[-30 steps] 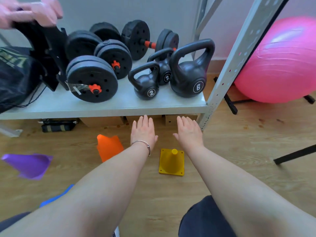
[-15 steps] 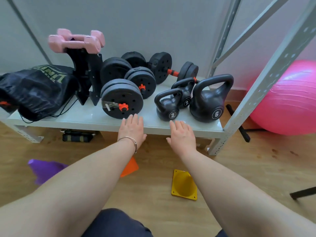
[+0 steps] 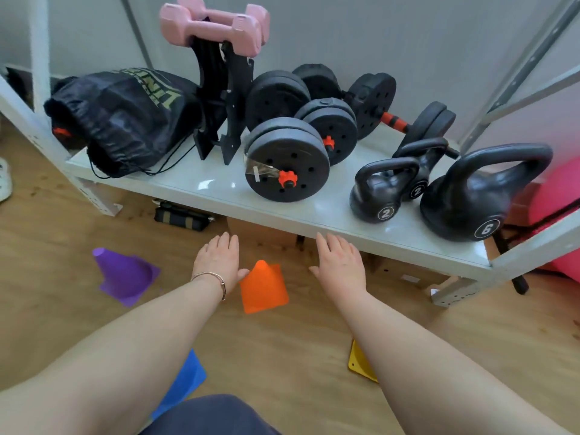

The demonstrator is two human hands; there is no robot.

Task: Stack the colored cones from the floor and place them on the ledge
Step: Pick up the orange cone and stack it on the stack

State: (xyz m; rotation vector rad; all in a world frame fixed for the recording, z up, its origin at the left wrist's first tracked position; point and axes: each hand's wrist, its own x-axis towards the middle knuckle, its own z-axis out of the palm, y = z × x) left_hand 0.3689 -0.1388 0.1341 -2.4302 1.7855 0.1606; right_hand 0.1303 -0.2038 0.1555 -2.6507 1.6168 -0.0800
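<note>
An orange cone [image 3: 263, 287] stands on the wooden floor between my hands. My left hand [image 3: 218, 263] is open, palm down, just left of it, thumb close to its side. My right hand [image 3: 340, 265] is open, palm down, to the cone's right and apart from it. A purple cone [image 3: 125, 276] stands further left. A blue cone [image 3: 185, 381] is partly hidden under my left forearm. A yellow cone [image 3: 359, 362] shows only a corner beside my right forearm. The white ledge [image 3: 219, 186] runs above my hands.
The ledge carries a black drawstring bag [image 3: 125, 117], a black stand with pink dumbbells [image 3: 216, 23], black weight plates [image 3: 287, 161] and three kettlebells [image 3: 474, 196]. Cardboard boxes [image 3: 263, 233] and a small black bag [image 3: 180, 216] lie under it. A pink ball [image 3: 561, 199] sits at the right.
The view has swung left and tilted. My hands have come down from the ledge's front edge to either side of the orange cone. The cones have stayed on the floor.
</note>
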